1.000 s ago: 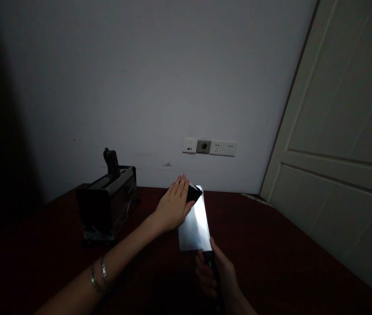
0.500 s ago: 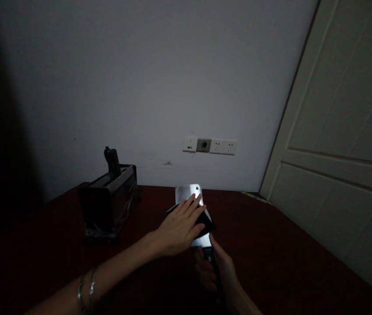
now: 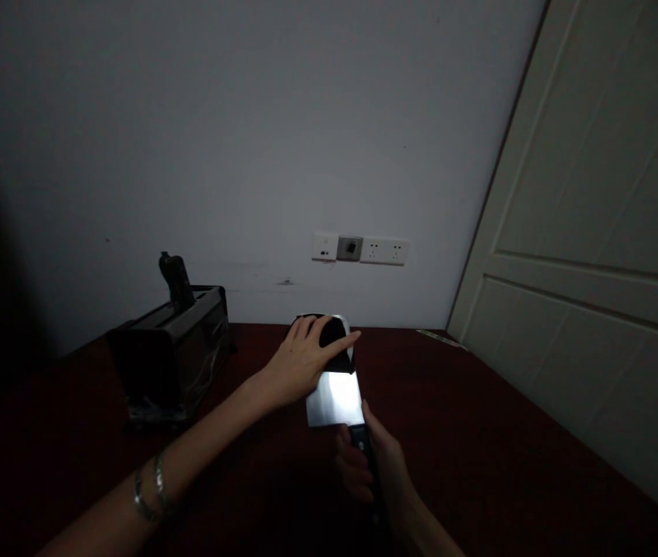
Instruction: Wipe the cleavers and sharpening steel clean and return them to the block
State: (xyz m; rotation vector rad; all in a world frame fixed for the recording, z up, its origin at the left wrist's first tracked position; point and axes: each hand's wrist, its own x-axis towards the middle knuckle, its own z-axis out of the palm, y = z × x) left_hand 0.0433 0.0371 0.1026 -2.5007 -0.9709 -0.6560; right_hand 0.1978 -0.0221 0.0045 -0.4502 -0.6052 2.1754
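My right hand (image 3: 383, 468) is wrapped round the black handle of a cleaver (image 3: 335, 398), its broad shiny blade pointing away from me. A black cloth (image 3: 339, 352) lies over the far end of the blade. My left hand (image 3: 301, 357) presses this cloth against the metal, fingers bent over the far edge and thumb stretched to the right. Bright bare steel shows between the cloth and the handle. Part of the cloth is hidden under my left palm.
On the left of the dark red table (image 3: 468, 433) stands a knife block (image 3: 175, 348) with dark handles rising from its top. Wall sockets (image 3: 383, 251) sit on the wall behind. A pale panelled door (image 3: 584, 325) borders the right side, near a thin strip (image 3: 438, 338) on the table.
My left hand and the cloth have slid along the blade from its middle to its far end, baring the steel near the handle. The view has shifted slightly.
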